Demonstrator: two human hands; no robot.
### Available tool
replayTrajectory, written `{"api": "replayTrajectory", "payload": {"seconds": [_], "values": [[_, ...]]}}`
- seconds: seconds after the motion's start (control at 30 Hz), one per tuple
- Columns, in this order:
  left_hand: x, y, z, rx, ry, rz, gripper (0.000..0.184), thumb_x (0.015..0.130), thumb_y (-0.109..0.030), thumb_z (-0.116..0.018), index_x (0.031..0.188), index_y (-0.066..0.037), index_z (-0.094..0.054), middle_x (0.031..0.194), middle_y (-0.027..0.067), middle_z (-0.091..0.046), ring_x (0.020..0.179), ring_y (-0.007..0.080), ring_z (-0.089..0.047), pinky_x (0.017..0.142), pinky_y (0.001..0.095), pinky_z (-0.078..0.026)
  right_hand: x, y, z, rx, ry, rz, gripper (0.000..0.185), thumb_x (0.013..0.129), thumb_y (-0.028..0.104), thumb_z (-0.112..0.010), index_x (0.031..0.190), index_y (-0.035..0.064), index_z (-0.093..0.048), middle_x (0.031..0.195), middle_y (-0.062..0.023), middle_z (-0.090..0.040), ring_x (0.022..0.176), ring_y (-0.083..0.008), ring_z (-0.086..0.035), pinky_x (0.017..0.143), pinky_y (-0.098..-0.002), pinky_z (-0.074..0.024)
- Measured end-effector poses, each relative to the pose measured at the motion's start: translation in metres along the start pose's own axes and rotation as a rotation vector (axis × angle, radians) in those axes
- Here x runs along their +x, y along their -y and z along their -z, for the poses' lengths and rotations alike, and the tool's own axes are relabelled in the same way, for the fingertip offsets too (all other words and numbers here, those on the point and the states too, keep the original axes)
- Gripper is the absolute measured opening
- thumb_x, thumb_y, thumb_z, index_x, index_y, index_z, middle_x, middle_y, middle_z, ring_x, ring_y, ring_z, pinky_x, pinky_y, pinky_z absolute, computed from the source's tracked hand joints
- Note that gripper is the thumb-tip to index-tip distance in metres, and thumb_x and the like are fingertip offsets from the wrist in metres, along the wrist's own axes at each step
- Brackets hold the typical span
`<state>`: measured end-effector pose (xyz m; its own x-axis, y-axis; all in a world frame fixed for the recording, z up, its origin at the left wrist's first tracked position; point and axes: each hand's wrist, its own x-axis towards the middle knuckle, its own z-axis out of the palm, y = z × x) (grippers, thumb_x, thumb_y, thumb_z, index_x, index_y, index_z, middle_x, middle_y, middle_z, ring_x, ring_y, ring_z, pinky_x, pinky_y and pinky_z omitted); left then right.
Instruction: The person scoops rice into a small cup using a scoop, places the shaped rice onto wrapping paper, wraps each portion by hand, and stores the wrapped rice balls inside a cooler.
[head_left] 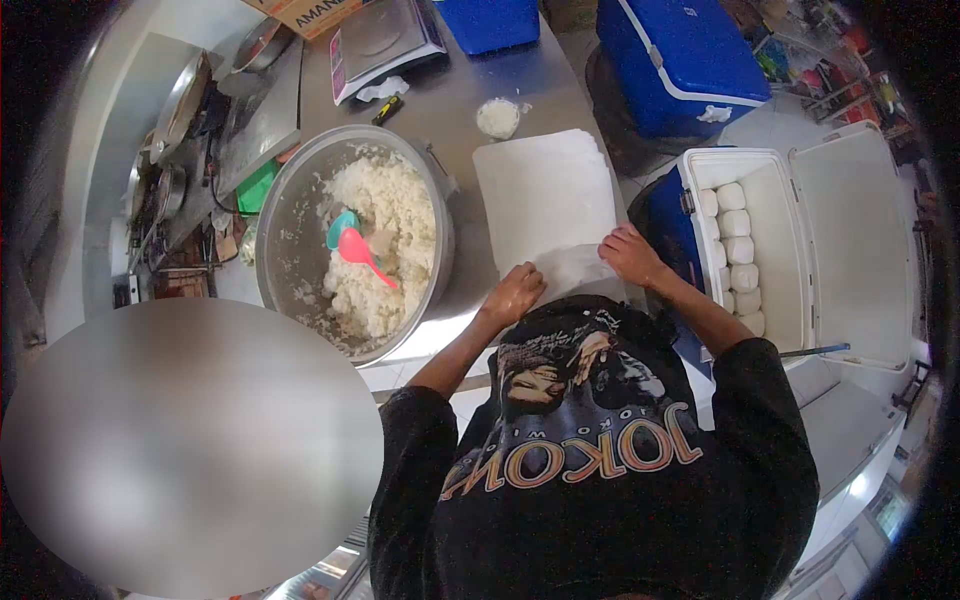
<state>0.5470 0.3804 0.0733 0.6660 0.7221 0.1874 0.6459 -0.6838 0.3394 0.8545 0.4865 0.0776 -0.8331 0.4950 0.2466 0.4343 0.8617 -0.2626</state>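
A stack of white paper sheets point(545, 190) lies on the metal table in front of me. My left hand point(516, 293) is at the stack's near left corner, its fingers closed on the edge of the top sheet. My right hand point(630, 254) pinches the same sheet at its near right side. The near part of that sheet looks thin and slightly lifted. Just beyond the stack sits a small round portion of white rice point(498, 118). To the left stands a large tub point(290, 230) of cooked rice point(385, 200), with a pink ladle point(357, 250) and a teal scoop point(340, 228) in it.
An open cooler box point(770, 165) at the right holds several white wrapped packs point(738, 250). Beyond it is a closed blue cooler point(690, 50). A scale point(385, 40), a yellow-black cutter point(387, 110) and a blue container point(490, 25) are at the table's far end.
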Motion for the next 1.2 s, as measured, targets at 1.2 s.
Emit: {"api": "replayTrajectory", "payload": {"seconds": [1.2], "values": [[0.014, 0.028, -0.055, -0.416, 0.173, 0.69, 0.029, 0.073, -0.019, -0.077, 0.096, -0.005, -0.068, 0.079, 0.0162, -0.074, 0.079, 0.033, -0.073, 0.073, 0.0417, -0.056, 0.038, 0.027, -0.05, -0.002, 0.696, -0.194, 0.011, 0.064, 0.009, -0.075, 0.074, 0.0114, -0.075, 0.09, -0.0117, -0.075, 0.089, -0.0324, -0.071, 0.07, -0.052, -0.0532]]}}
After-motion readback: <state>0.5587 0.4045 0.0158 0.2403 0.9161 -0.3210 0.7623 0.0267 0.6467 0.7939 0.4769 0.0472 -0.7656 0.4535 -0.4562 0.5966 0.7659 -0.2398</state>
